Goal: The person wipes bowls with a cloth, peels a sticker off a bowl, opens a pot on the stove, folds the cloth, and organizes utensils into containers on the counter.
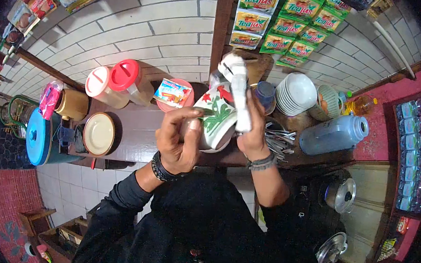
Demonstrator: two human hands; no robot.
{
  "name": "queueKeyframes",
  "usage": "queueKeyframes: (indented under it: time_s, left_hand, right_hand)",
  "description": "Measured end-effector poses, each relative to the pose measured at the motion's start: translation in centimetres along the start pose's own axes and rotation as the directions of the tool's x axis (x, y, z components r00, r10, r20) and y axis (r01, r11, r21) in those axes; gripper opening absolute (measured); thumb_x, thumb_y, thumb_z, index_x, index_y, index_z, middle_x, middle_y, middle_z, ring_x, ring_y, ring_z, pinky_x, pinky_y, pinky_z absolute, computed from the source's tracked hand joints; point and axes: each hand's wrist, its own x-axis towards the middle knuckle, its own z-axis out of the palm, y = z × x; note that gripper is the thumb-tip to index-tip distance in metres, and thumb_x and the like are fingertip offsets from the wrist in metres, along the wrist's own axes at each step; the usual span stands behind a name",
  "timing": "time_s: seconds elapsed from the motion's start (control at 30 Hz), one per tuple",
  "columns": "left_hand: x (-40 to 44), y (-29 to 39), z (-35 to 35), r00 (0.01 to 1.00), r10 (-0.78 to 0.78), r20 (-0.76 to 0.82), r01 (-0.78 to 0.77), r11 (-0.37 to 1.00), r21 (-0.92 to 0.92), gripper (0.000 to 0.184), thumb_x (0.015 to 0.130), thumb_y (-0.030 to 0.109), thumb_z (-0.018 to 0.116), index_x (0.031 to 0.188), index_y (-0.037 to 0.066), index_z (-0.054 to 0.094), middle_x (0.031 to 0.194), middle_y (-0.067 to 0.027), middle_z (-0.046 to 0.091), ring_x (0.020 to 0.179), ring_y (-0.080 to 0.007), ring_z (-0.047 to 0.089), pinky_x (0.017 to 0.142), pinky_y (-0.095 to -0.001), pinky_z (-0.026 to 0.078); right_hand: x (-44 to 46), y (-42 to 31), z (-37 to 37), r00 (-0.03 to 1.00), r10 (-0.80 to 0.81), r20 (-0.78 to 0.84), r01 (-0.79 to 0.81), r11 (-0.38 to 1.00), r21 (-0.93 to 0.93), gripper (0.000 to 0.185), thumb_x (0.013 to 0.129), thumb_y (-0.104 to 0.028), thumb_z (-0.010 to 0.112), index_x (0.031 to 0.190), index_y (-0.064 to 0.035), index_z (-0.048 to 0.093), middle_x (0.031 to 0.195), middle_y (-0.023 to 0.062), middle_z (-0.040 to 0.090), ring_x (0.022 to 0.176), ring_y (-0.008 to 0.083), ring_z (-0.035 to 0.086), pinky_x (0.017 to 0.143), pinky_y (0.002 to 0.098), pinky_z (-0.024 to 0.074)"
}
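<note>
A white bowl (216,119) with a green leaf pattern and red marks is tilted between my two hands, above the counter's front edge. My left hand (178,141) grips its left rim, thumb and fingers closed on it. My right hand (254,128) is at the right side, closed round a white cloth (241,96) that lies against the bowl; some of its fingers are hidden behind the cloth. Under the bowl, part of another rounded rim shows, mostly covered.
Along the counter (136,134) stand a plate (100,133), red-lidded jars (126,75), a pink container (186,91), stacked white bowls (297,91), cutlery (279,140) and a blue thermos (329,134). A blue lidded bucket (39,137) is left; pots (341,195) are lower right.
</note>
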Motion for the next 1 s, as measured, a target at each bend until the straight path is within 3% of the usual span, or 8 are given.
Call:
queueKeyframes:
  time_s: [0.03, 0.2, 0.37, 0.47, 0.53, 0.6, 0.73, 1.0]
  left_hand:
    - [-0.4, 0.0, -0.4, 0.998, -0.061, -0.003, 0.060, 0.995, -0.083, 0.021, 0.097, -0.003, 0.056, 0.118, -0.005, 0.060, 0.108, -0.0164, 0.072, 0.100, -0.0197, 0.069, 0.091, -0.0310, 0.053]
    - [1.5, -0.9, -0.7, 0.997, -0.071, 0.026, 0.073, 0.991, -0.108, 0.027, 0.098, -0.001, 0.050, 0.124, -0.004, 0.061, 0.114, -0.0175, 0.072, 0.106, -0.0226, 0.069, 0.094, -0.0338, 0.052]
    - [2.7, -2.3, -0.1, 0.949, -0.266, 0.168, 0.291, 0.946, -0.143, 0.046, 0.112, 0.025, 0.038, 0.146, -0.004, 0.051, 0.142, -0.0208, 0.059, 0.133, -0.0264, 0.055, 0.114, -0.0383, 0.039]
    - [2.3, -3.2, 0.4, 0.813, -0.475, 0.336, 0.572, 0.759, -0.311, 0.081, 0.108, 0.063, 0.027, 0.160, 0.002, 0.032, 0.154, -0.0206, 0.048, 0.139, -0.0301, 0.049, 0.118, -0.0427, 0.036]
    - [4.6, 0.7, -0.1, 0.571, -0.595, 0.566, 0.806, 0.272, -0.526, 0.086, 0.105, 0.070, 0.026, 0.162, 0.006, 0.030, 0.155, -0.0155, 0.047, 0.141, -0.0266, 0.048, 0.119, -0.0421, 0.035]
    - [6.8, 2.9, -1.2, 0.374, -0.649, 0.663, 0.919, 0.160, -0.361, 0.073, 0.108, 0.060, 0.038, 0.157, 0.006, 0.038, 0.150, -0.0133, 0.053, 0.135, -0.0227, 0.054, 0.114, -0.0393, 0.042]
    - [6.5, 0.6, -1.6, 0.264, -0.786, 0.558, 0.951, 0.307, -0.017, 0.043, 0.107, 0.031, 0.056, 0.141, 0.006, 0.057, 0.126, -0.0068, 0.067, 0.113, -0.0157, 0.064, 0.097, -0.0323, 0.052]
    - [3.6, -1.7, -1.7, 0.640, -0.601, 0.478, 0.766, 0.549, -0.335, 0.040, 0.110, 0.026, 0.051, 0.144, 0.005, 0.058, 0.134, -0.0074, 0.065, 0.122, -0.0141, 0.058, 0.106, -0.0323, 0.045]
  right_hand:
    - [0.4, 0.5, 1.0, 0.973, 0.232, 0.019, -0.211, 0.845, 0.491, 0.052, 0.111, -0.035, 0.043, 0.152, -0.0039, 0.048, 0.145, 0.0121, 0.058, 0.135, 0.0229, 0.054, 0.117, 0.0402, 0.0386]
    - [-2.5, 2.2, -0.1, 0.981, 0.193, 0.016, -0.141, 0.654, 0.743, 0.063, 0.105, -0.049, 0.051, 0.152, -0.0085, 0.046, 0.152, 0.0091, 0.053, 0.139, 0.0277, 0.050, 0.116, 0.0476, 0.0411]
    - [-3.9, -1.7, -1.0, 0.949, -0.272, -0.160, 0.262, 0.962, -0.080, 0.062, 0.103, -0.046, 0.058, 0.137, 0.0045, 0.052, 0.132, 0.0144, 0.061, 0.122, 0.0246, 0.060, 0.105, 0.0410, 0.0481]
    - [-4.7, -7.2, 0.0, 0.891, -0.449, 0.062, 0.412, 0.745, -0.524, 0.076, 0.089, -0.061, 0.072, 0.118, 0.0088, 0.062, 0.097, 0.0134, 0.071, 0.086, 0.0252, 0.070, 0.081, 0.0366, 0.0551]
    - [-4.0, -7.5, -0.8, 0.566, -0.620, 0.543, 0.799, 0.251, -0.547, 0.061, 0.085, -0.050, 0.076, 0.109, 0.0049, 0.067, 0.091, 0.0146, 0.070, 0.081, 0.0267, 0.071, 0.081, 0.0424, 0.0558]
    - [-4.6, -9.5, 0.2, 0.457, -0.463, 0.759, 0.855, -0.005, -0.518, 0.027, 0.076, -0.020, 0.073, 0.095, -0.0002, 0.069, 0.081, 0.0087, 0.065, 0.075, 0.0232, 0.066, 0.078, 0.0431, 0.0555]
    - [-4.7, -8.5, -0.5, 0.382, -0.346, 0.857, 0.897, -0.087, -0.434, 0.031, 0.076, -0.021, 0.074, 0.100, -0.0019, 0.070, 0.092, 0.0096, 0.068, 0.088, 0.0244, 0.067, 0.085, 0.0464, 0.0546]
    - [-1.8, -9.9, -3.9, 0.554, -0.047, 0.831, 0.826, 0.158, -0.542, 0.052, 0.074, -0.025, 0.080, 0.122, -0.0055, 0.069, 0.134, 0.0119, 0.065, 0.137, 0.0311, 0.054, 0.116, 0.0599, 0.0357]
